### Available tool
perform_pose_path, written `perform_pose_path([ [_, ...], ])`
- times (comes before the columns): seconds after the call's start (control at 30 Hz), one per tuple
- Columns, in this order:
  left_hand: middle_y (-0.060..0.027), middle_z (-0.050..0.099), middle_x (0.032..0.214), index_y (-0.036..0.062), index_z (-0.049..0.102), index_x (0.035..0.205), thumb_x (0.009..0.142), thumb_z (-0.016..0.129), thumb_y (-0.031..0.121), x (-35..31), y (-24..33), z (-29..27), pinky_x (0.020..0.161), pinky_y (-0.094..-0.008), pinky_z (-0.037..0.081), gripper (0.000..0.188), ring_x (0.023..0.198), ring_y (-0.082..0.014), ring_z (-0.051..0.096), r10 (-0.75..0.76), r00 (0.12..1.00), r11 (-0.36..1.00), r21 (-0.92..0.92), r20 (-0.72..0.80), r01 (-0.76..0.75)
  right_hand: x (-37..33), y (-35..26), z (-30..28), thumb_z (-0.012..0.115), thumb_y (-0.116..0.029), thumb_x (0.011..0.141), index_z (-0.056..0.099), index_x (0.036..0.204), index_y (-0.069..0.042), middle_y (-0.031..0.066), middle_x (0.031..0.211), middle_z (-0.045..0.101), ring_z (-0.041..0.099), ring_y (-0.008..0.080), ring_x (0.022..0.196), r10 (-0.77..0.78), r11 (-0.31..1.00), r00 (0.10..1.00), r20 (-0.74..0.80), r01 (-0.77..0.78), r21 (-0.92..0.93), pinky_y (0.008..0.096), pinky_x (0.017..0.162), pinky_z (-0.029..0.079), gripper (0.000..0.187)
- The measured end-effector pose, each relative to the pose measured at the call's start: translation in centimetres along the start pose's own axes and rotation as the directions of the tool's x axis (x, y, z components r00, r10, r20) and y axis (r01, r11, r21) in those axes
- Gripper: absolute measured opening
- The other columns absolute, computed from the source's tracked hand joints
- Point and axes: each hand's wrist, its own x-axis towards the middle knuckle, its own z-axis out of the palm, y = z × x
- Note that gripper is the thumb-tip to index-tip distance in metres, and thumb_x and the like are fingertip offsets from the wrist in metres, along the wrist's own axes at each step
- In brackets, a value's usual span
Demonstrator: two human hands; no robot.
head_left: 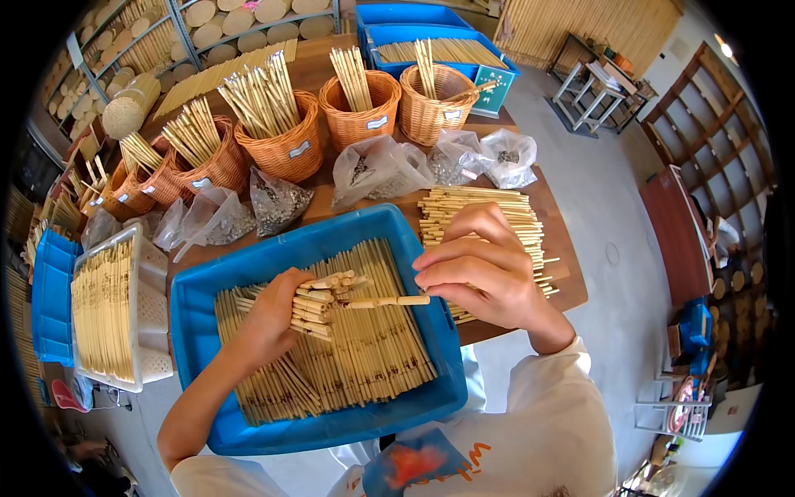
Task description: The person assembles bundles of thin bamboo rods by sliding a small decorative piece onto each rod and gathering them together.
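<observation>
My left hand (272, 315) is wrapped round a bunch of short, pale bamboo sticks (310, 313) above a blue plastic tub (189, 340). One stick (385, 302) juts out of the bunch to the right. At its tip, the thumb and fingers of my right hand (484, 269) are pinched together. Whatever they hold there is too small to make out. Below the hands, many bamboo sticks (377, 348) lie side by side in the tub. Beyond my right hand, another layer of cut sticks (472, 207) rests on the wooden table (571, 257).
Wicker baskets (360, 103) holding upright sticks line the table's far side. In front of them sit clear plastic bags (281, 199) of small grey pieces. A white crate (149, 331) of sticks stands at left, a blue bin (443, 50) at the back.
</observation>
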Motion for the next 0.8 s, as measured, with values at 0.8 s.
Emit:
perform_pose_path([
  [0.8,-0.0239,0.055,0.116,-0.0007,0.044,0.131,0.066,0.066,-0.015,0.4,0.8,0.8,0.096,-0.0496,0.047,0.069,0.112,-0.0478,0.056,0.019,0.999,0.999,-0.047,-0.035,-0.021,-0.3,-1.2,-1.1,0.086,-0.024,0.069,0.079,0.090,-0.013,-0.0029,0.087,0.074,0.062,0.0182,0.084,-0.013,0.981,0.999,0.043,0.021,-0.193,0.0401,0.084,0.047,0.024],
])
